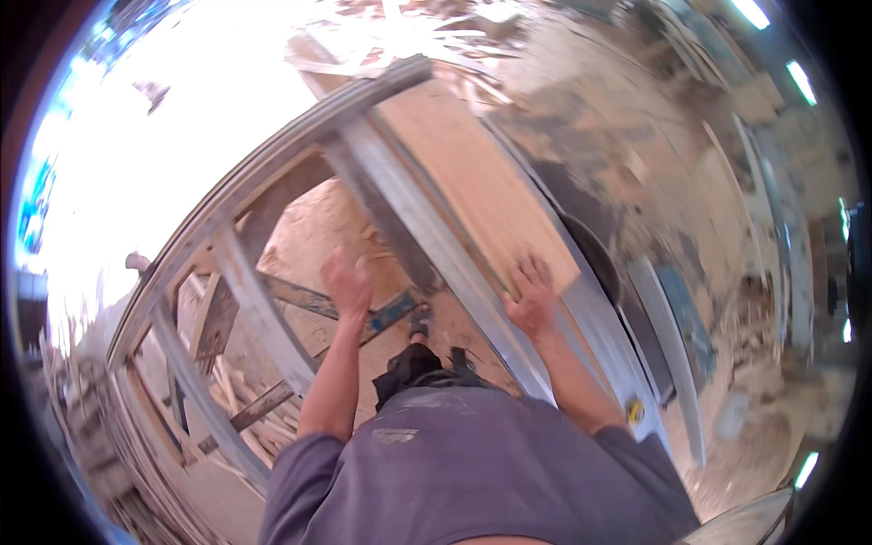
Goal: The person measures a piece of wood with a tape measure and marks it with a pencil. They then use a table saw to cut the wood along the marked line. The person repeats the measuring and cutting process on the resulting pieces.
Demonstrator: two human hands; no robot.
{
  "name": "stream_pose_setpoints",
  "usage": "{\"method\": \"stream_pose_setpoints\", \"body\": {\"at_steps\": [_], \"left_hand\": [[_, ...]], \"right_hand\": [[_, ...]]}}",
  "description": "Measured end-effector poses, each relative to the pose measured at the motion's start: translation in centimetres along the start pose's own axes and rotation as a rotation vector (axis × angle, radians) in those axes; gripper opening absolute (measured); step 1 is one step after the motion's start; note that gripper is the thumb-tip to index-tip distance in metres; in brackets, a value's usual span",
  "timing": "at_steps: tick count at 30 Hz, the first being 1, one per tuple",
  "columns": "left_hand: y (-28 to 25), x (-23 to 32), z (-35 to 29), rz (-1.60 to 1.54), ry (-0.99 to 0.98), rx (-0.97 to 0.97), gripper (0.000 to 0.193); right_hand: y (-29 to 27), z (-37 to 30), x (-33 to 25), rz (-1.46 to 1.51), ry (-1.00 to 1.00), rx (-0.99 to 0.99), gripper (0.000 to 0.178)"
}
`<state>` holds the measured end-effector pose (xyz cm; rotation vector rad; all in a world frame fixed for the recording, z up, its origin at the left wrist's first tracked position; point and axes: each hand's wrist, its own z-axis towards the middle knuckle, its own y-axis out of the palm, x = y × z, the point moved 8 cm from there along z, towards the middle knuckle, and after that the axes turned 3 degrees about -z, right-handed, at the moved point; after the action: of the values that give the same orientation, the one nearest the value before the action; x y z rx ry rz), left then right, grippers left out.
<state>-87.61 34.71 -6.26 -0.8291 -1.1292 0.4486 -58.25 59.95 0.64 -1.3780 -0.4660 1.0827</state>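
We should leave our left hand [347, 284] clear, raised and loosely open over a gap in the grey frame [262, 304]; to its right, we should press the wooden board [472, 177] evenly, our right hand [533, 295] lying open, palm down, fingers spread over the board's near end.

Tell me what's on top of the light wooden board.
The right hand lies on the near end of the board. I see nothing else on it. The wood directly beneath that hand is covered.
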Motion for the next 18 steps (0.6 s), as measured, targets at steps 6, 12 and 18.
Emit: {"method": "stream_pose_setpoints", "body": {"at_steps": [6, 12, 18], "left_hand": [[1.2, -2.6, -10.6, 0.219, 0.266, -0.438, 0.059], [1.1, -2.2, -10.8, 0.254, 0.188, -0.632, 0.067], [0.4, -1.0, -12.6, 0.361, 0.202, -0.641, 0.084]], "right_hand": [[-2.6, -10.4, 0.6, 0.019, -0.028, 0.006, 0.062], [-4.7, -19.9, -0.1, 0.059, -0.060, 0.046, 0.062], [-6.1, -25.2, 0.3, 0.059, -0.059, 0.050, 0.064]]}}
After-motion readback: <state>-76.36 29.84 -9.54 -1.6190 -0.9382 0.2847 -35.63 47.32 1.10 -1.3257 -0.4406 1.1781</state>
